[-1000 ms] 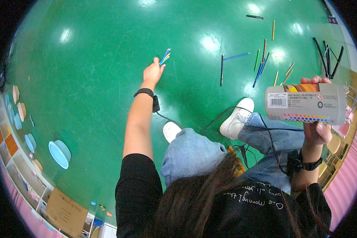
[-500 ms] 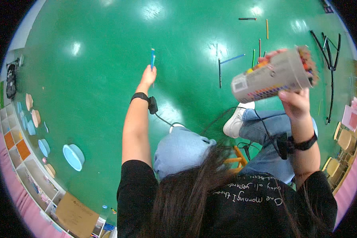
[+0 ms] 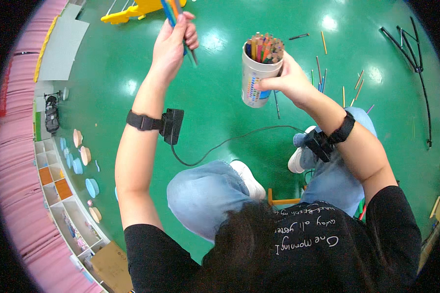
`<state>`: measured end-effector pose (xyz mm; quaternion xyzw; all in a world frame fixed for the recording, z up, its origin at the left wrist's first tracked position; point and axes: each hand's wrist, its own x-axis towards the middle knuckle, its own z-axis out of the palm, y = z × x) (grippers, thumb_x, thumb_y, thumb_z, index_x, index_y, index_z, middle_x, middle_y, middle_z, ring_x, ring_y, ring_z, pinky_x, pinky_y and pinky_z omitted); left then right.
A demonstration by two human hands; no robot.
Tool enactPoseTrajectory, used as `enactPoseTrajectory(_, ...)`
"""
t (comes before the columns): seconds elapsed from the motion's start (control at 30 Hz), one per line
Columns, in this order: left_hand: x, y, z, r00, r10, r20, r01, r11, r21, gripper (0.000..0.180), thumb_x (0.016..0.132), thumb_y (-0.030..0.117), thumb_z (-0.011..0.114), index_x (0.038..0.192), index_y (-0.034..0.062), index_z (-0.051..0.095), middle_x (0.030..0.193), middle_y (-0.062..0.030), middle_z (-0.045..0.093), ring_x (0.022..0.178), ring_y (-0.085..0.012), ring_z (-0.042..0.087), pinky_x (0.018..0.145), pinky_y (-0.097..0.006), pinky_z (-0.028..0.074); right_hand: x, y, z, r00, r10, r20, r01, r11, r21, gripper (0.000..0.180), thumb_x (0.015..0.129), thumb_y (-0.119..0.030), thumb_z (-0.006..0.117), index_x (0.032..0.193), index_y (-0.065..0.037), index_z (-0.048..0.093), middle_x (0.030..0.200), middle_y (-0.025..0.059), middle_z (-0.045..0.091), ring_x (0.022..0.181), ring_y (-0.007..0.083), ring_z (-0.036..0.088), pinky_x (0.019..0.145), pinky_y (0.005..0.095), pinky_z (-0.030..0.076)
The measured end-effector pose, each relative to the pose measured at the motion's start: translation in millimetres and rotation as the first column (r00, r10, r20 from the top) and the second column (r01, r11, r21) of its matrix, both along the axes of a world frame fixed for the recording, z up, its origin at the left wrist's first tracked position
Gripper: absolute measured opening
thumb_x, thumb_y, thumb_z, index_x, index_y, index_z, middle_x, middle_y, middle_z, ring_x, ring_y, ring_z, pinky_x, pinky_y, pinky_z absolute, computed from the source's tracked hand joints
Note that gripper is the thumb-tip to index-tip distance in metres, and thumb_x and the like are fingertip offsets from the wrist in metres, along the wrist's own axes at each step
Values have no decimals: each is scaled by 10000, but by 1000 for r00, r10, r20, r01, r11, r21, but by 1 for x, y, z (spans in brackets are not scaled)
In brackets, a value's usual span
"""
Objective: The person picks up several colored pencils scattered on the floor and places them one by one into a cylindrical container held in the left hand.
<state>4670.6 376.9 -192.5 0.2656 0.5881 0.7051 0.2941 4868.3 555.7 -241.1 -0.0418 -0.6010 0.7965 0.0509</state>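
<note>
My left hand is raised at the upper left, fingers closed around a small bunch of colored pencils, blue and orange among them; their upper ends leave the picture. In front of me, my right hand grips a pale cylindrical tub from its right side, with the thumb across the front. The tub stands nearly upright in the air, its open end up. Many colored pencils fill it, their wooden ends sticking out above the rim.
Loose pencils lie scattered on the green floor beyond and right of the tub. A black folding stand lies at the far right. A yellow object is at the top. Shelves and basins line the left. A cable links my wrist devices.
The tub has swung from lying tilted on its side to nearly upright and moved left. My left hand has come up with its pencils; more of them show now. The view has shifted.
</note>
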Motion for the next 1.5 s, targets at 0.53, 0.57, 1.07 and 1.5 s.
enactPoseTrajectory(0.53,165,101,50,915,-117,-386,168,981,101,173,981,188,439,1073,43,430,755,-45,470,692,-143,511,647,-278,448,43,14,2,988,71,-139,-69,997,17,738,584,-18,698,1254,-31,389,1115,68,562,1031,168,535,942,343,412)
enactPoseTrajectory(0.57,168,102,50,914,-81,-398,135,985,110,174,975,189,456,1067,44,430,738,-39,479,680,-129,517,645,-265,446,47,17,2,988,58,-140,-57,998,8,738,584,-18,698,1254,-31,389,1115,68,562,1031,168,535,942,343,412)
enactPoseTrajectory(1.07,170,115,57,907,-71,-415,156,972,174,136,917,19,444,1053,12,453,807,-111,558,804,-224,577,775,-360,491,44,34,-2,975,-10,-223,18,999,34,660,508,-121,766,1087,-12,468,956,89,598,874,178,580,796,323,485)
enactPoseTrajectory(1.5,173,103,65,848,69,-525,3,991,135,252,887,-10,457,1139,-8,462,965,-144,628,999,-257,601,898,-339,447,45,34,-5,981,45,-187,-24,993,115,701,541,-43,728,1188,-36,461,1060,62,574,976,153,550,874,311,451)
